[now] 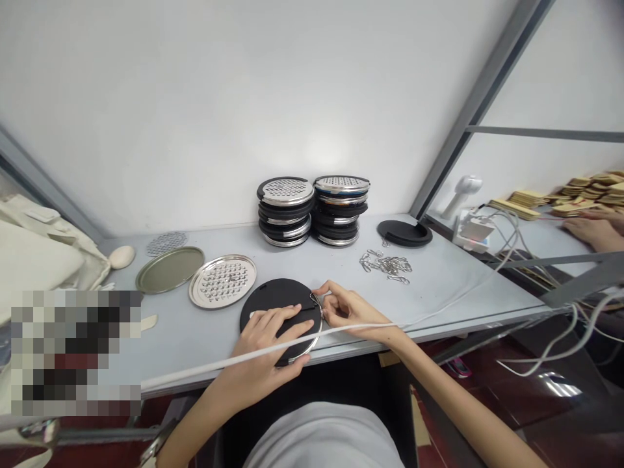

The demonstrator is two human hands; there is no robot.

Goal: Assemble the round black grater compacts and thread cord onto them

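Note:
A black round disc [263, 300] with a shiny metal rim lies near the table's front edge. My left hand [273, 338] holds it down, fingers laid across the top and thumb at the near rim. At its right edge, my right hand [348, 312] pinches a thin metal wire clip [314, 299] against the rim; the fingertips partly hide it. To the left rest a round metal grater plate [225, 282] with raised teeth and a plain olive-green round tray [170, 270]. Loose small metal clips [390, 265] lie in a pile on the right.
Two stacks of round graters [286, 211] with black rims stand by the wall. A black ring-edged base [404, 233] lies behind the clips. A white cable [439, 309] crosses before my arms. At far right, another person's hand [592, 227] is by yellow stacked pieces [585, 192].

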